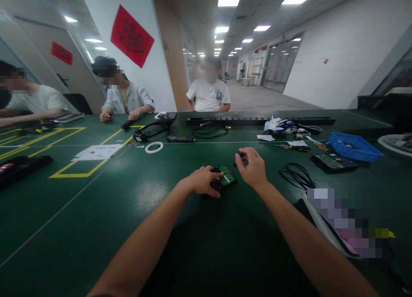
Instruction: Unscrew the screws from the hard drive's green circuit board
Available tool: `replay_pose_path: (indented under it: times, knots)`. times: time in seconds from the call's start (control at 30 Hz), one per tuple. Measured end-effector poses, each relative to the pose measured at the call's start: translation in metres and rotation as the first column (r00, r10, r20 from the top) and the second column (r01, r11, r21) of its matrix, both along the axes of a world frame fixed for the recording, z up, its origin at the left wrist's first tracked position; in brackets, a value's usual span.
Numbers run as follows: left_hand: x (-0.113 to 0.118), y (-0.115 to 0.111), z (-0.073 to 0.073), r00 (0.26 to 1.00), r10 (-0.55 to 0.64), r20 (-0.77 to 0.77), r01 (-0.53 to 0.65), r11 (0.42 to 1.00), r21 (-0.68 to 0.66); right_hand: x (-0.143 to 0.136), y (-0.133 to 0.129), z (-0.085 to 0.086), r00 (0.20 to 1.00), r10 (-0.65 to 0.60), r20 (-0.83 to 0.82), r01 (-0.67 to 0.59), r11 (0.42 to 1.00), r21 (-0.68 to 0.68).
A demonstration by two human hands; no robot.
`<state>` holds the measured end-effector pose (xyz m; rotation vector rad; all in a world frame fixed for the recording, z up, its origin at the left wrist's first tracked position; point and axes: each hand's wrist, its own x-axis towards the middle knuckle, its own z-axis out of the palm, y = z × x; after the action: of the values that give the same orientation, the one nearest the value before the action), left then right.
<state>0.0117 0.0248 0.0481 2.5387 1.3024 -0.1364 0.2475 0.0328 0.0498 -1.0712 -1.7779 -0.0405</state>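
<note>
A small black device with a green circuit board (228,176) lies on the green table in front of me. Around its left side are the fingers of my left hand (204,180), the thumb at the near edge and a fingertip on the board. My right hand (251,167), up and to the right of the device, pinches a small dark tool (240,154). A thin shaft seems to run from it down toward the board's right edge, though its tip is too small to make out.
At the right are a blue tray (354,147), a second circuit-board device (333,162), a coiled black cable (298,176) and a screwdriver (298,148). A white tape roll (154,147) and black headgear (154,127) lie ahead-left. Three people sit across the table.
</note>
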Motion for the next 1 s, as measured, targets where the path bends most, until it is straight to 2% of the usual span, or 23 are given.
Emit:
replay_pose_path:
  times: [0.57, 0.77, 1.0]
  knots:
    - [-0.0006, 0.0000, -0.0016, 1.000, 0.004, 0.011, -0.004, 1.000, 0.007, -0.0009, -0.0016, 0.0026, 1.000, -0.024, 0.008, 0.024, 0.999, 0.025]
    - [-0.0005, 0.0011, -0.0034, 1.000, -0.005, 0.010, 0.005, 1.000, 0.015, -0.0012, 0.0034, -0.0035, 0.998, -0.014, -0.058, 0.013, 1.000, -0.011]
    - [-0.0013, 0.0016, -0.0026, 1.000, -0.004, 0.008, 0.003, 1.000, 0.006, 0.0009, 0.0030, -0.0052, 0.999, -0.033, -0.007, 0.033, 0.999, 0.009]
